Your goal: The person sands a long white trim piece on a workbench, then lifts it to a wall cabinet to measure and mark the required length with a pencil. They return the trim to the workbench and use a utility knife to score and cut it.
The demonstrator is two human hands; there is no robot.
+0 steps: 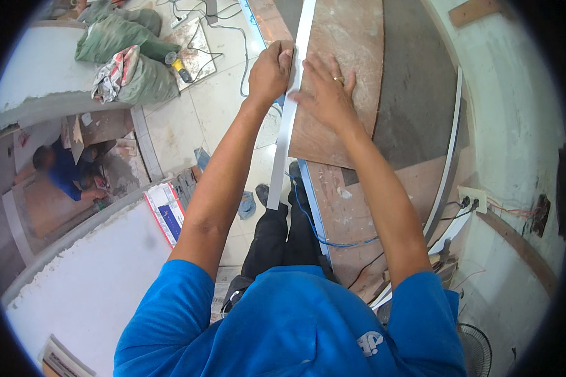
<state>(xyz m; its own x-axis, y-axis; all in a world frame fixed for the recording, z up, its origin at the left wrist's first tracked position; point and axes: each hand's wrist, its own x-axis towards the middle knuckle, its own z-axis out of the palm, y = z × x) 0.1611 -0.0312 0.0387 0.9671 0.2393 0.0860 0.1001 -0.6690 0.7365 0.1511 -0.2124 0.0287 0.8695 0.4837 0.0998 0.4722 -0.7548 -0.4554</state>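
A long, narrow white strip (285, 147) runs along the left edge of a brown plywood sheet (346, 34), and its near end sticks out past the sheet toward my legs. With its fingers curled, my left hand (270, 74) grips the strip from its left side. My right hand (331, 93), a ring on one finger, lies with fingers spread on the plywood, its thumb reaching the strip. The plywood rests on a worktable (358, 210), over a grey-brown surface (415, 94).
A blue cord (321, 239) trails over the worktable's near side. Plugs fill a wall socket (473, 200) at right. On the left, a yellow power tool (179, 66) lies by full sacks (141, 81) and loose cables. Through an opening, another person (66, 166) crouches. A fan (475, 349) stands lower right.
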